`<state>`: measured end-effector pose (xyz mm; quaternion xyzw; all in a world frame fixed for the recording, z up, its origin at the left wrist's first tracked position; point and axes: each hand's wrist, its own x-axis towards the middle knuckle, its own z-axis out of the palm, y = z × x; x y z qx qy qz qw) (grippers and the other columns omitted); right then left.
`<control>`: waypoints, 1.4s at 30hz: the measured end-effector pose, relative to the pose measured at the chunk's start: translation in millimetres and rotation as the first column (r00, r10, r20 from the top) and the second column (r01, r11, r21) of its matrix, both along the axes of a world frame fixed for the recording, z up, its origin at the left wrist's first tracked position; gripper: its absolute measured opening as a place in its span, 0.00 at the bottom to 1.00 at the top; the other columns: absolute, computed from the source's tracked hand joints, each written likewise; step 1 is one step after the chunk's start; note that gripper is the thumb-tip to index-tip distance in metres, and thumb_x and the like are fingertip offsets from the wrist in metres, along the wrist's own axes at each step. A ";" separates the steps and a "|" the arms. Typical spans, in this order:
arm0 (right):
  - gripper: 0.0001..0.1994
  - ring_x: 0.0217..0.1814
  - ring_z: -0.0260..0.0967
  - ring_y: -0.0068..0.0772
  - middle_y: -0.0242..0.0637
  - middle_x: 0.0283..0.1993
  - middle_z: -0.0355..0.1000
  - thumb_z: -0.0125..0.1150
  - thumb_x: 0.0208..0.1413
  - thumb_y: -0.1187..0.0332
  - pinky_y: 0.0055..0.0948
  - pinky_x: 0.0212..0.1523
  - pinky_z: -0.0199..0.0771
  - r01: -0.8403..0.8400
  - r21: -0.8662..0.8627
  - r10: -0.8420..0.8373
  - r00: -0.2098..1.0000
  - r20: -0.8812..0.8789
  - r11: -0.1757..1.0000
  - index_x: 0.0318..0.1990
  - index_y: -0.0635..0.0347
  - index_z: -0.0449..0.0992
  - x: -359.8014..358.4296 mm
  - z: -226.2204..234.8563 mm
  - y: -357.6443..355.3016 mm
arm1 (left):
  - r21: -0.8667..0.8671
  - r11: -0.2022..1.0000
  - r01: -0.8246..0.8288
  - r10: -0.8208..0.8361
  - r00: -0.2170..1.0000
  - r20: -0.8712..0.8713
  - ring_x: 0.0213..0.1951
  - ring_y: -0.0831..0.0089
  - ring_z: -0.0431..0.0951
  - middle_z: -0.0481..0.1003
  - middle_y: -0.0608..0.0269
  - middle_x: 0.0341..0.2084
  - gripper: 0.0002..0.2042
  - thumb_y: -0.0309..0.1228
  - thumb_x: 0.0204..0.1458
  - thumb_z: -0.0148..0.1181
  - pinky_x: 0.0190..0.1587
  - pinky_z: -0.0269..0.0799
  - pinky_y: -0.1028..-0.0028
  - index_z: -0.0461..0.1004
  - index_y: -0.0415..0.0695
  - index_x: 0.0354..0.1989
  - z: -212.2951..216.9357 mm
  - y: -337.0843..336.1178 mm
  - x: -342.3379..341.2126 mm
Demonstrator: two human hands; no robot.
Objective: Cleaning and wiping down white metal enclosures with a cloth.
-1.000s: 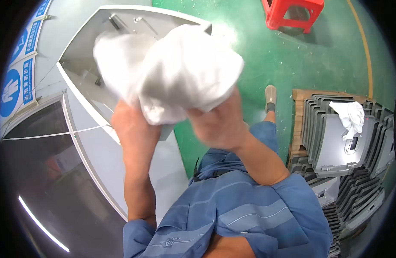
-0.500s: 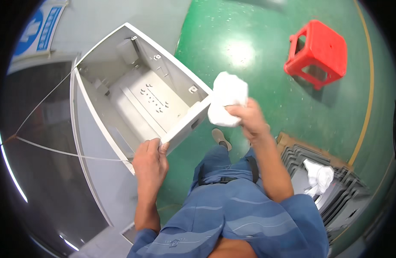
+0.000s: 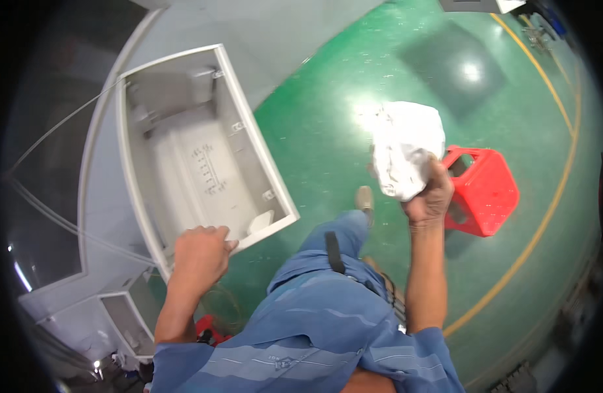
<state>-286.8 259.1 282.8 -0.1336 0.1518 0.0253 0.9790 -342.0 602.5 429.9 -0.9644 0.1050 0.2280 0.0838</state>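
Observation:
A whitish open-topped metal cabinet lies to the left, its inside showing a row of small holes and several brackets along the right wall. Over its near edge my left hand is closed, fingers curled on the rim. My right hand grips a bunched white cloth in the air, well apart from the cabinet. Part of the thumb shows on the cloth; the other fingers are mostly behind it.
Just beyond my right hand stands a red plastic stool on the green floor. A yellow line curves along the right. Thin cords run left of the cabinet. A smaller open box lies at lower left.
My right hand has drawn the white cloth away from the cabinet's corner, to the right. The view has turned, so the stool appears lower. My left hand stays on the cabinet's near rim.

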 end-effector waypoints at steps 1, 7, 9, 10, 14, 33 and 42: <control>0.30 0.64 0.64 0.57 0.50 0.62 0.67 0.59 0.54 0.64 0.65 0.63 0.62 0.065 -0.106 -0.076 0.992 -0.100 0.992 0.63 0.68 0.63 11.0 -11.5 -7.7 | -0.039 0.999 0.002 0.001 0.998 0.066 0.33 0.56 0.77 0.77 0.55 0.26 0.12 0.38 0.52 0.61 0.36 0.70 0.59 0.76 0.41 0.35 -5.2 -17.7 15.5; 0.40 0.59 0.65 0.69 0.59 0.62 0.63 0.64 0.48 0.63 0.65 0.40 0.80 -0.206 -0.019 0.207 0.976 0.068 0.978 0.66 0.71 0.53 88.4 15.9 -39.4 | -0.233 0.962 -0.142 0.167 0.981 0.095 0.35 0.54 0.77 0.78 0.53 0.30 0.17 0.41 0.51 0.62 0.38 0.71 0.59 0.76 0.41 0.42 -53.9 -75.9 94.7; 0.34 0.50 0.74 0.58 0.56 0.55 0.69 0.63 0.47 0.68 0.49 0.29 0.84 -0.174 -0.130 0.164 0.983 -0.083 0.976 0.62 0.72 0.58 112.2 18.2 -34.7 | -0.205 0.955 -0.217 0.244 0.963 0.118 0.36 0.54 0.77 0.78 0.53 0.32 0.18 0.42 0.52 0.61 0.39 0.71 0.59 0.75 0.41 0.43 -69.9 -62.1 109.2; 0.32 0.47 0.75 0.55 0.55 0.53 0.70 0.62 0.47 0.68 0.45 0.27 0.83 -0.242 -0.162 0.231 0.969 -0.085 0.957 0.61 0.72 0.60 123.9 9.2 -35.1 | -0.187 0.947 -0.261 0.287 0.949 0.132 0.36 0.54 0.77 0.78 0.53 0.33 0.18 0.42 0.52 0.61 0.39 0.71 0.59 0.74 0.41 0.43 -78.5 -53.7 114.8; 0.25 0.32 0.75 0.42 0.50 0.41 0.75 0.59 0.46 0.75 0.31 0.18 0.76 -0.496 -0.335 0.481 0.867 -0.133 0.801 0.54 0.73 0.67 196.0 -10.2 -15.6 | -0.303 0.833 -0.462 0.520 0.842 0.145 0.37 0.53 0.77 0.77 0.53 0.35 0.18 0.43 0.53 0.60 0.40 0.72 0.60 0.73 0.41 0.44 -94.2 -33.3 134.8; 0.25 0.60 0.69 0.38 0.44 0.60 0.69 0.39 0.70 0.54 0.35 0.58 0.71 -0.904 -0.174 0.823 0.428 -0.372 0.391 0.62 0.65 0.64 408.1 -64.6 84.6 | -0.903 -0.428 0.036 0.889 -0.162 -0.428 0.38 0.67 0.77 0.72 0.50 0.41 0.29 0.51 0.66 0.38 0.39 0.77 0.69 0.59 0.33 0.58 -156.8 -22.2 338.5; 0.13 0.44 0.71 0.40 0.46 0.43 0.71 0.54 0.62 0.65 0.29 0.47 0.69 -0.120 -0.975 0.963 0.220 0.157 0.186 0.47 0.66 0.71 377.1 -51.1 207.5 | -0.850 -0.521 0.077 0.832 -0.176 -0.525 0.49 0.67 0.72 0.68 0.53 0.53 0.27 0.47 0.67 0.39 0.47 0.72 0.67 0.58 0.35 0.63 -133.5 -62.8 323.4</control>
